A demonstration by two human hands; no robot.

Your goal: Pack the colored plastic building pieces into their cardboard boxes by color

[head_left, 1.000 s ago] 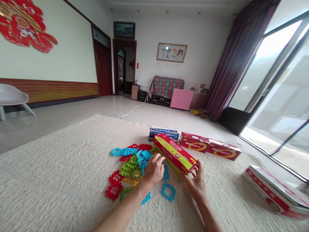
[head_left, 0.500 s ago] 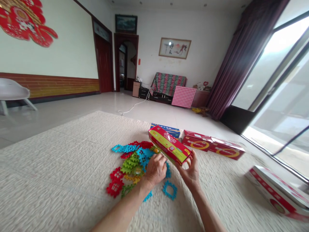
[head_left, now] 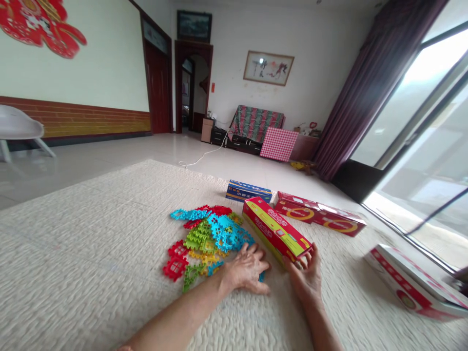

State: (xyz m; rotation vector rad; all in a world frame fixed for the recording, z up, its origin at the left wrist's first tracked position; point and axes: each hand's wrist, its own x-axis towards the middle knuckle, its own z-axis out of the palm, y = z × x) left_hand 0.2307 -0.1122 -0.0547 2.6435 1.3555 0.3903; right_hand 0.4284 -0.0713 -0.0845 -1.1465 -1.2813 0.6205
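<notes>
My right hand (head_left: 306, 273) grips the near end of a long red and yellow-green cardboard box (head_left: 278, 229), thumb below and fingers around its end. The box slants away toward the far left; whether it touches the mat I cannot tell. My left hand (head_left: 248, 268) is spread palm down at the right edge of a pile of toothed plastic building pieces. Its fingertips reach the blue pieces (head_left: 228, 233), and a bit of blue shows under the hand. Green pieces (head_left: 199, 237), red pieces (head_left: 175, 267) and yellow pieces (head_left: 208, 245) make up the rest of the pile.
Behind the held box stand a blue box (head_left: 248, 191) and a long red box (head_left: 318, 214). A white and red box (head_left: 417, 282) lies at the right. Everything rests on a cream quilted mat (head_left: 91, 253). A white chair (head_left: 20, 126) stands far left.
The box has shifted right and lower in my right hand. My left hand, closed beside the box before, has opened and spread over the blue pieces, which now bunch together.
</notes>
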